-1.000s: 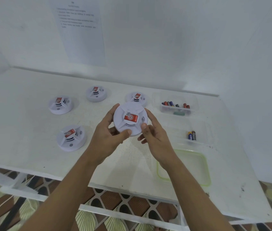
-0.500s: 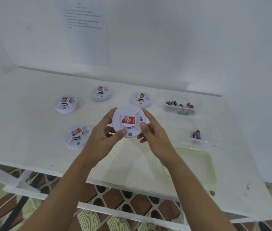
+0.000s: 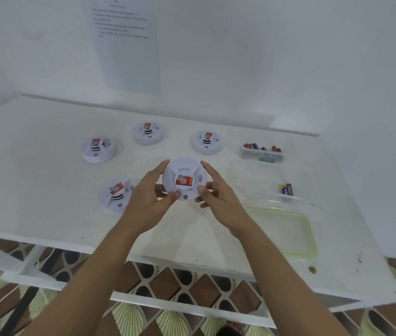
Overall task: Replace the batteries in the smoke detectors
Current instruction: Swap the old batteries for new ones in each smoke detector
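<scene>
Your left hand (image 3: pixel 148 200) and right hand (image 3: pixel 218 200) hold the white smoke detector (image 3: pixel 184 181) between them over the middle of the bench (image 3: pixel 34 190), each grip curled round its rim with the thumb on the near edge. Four more detectors (image 3: pixel 147 132) lie on the bench behind it and to its left. Loose batteries (image 3: pixel 255 146) sit in a clear tray (image 3: pixel 262 155) at the far right.

Two bare forearms (image 3: pixel 99 263), bare left hand (image 3: pixel 147 204) and right hand (image 3: pixel 221 202), slim fingers (image 3: pixel 210 169), short plain nails.
</scene>
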`<state>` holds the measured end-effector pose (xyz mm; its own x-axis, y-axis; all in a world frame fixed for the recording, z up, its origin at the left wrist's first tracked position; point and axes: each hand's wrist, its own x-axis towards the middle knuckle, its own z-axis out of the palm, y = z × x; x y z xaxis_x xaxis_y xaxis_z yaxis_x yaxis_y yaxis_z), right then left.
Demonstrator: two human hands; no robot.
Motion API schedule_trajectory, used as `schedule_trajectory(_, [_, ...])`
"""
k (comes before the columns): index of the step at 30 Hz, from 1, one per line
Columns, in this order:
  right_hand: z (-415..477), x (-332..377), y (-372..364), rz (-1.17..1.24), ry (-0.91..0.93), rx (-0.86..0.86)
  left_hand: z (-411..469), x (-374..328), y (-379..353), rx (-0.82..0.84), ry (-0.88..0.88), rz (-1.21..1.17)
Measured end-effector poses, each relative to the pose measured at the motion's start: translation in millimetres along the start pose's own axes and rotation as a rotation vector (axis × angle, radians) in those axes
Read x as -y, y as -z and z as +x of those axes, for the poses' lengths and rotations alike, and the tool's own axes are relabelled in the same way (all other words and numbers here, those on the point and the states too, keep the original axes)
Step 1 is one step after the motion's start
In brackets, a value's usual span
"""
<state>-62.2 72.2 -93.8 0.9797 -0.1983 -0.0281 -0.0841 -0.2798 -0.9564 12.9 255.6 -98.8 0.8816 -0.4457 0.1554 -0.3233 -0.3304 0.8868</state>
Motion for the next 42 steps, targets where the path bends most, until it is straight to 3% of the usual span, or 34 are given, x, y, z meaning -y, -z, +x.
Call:
schedule_trajectory(13, [22.9,5.9,26.5,0.005,0.008,0.013,27.3,-3.5,-18.9,-0.062,0.021,-0.104])
schedule_trajectory(27, [63.3,9.9,68.5,-0.136,0.038,0.123,61.3,-18.6,-30.4,-0.177,-0.023,-0.008])
schedule_trajectory(42, [73.4,9.1,72.3,-0.182,0.031,0.143,78.3,-13.1,-32.7,-0.145,0.015,0.052])
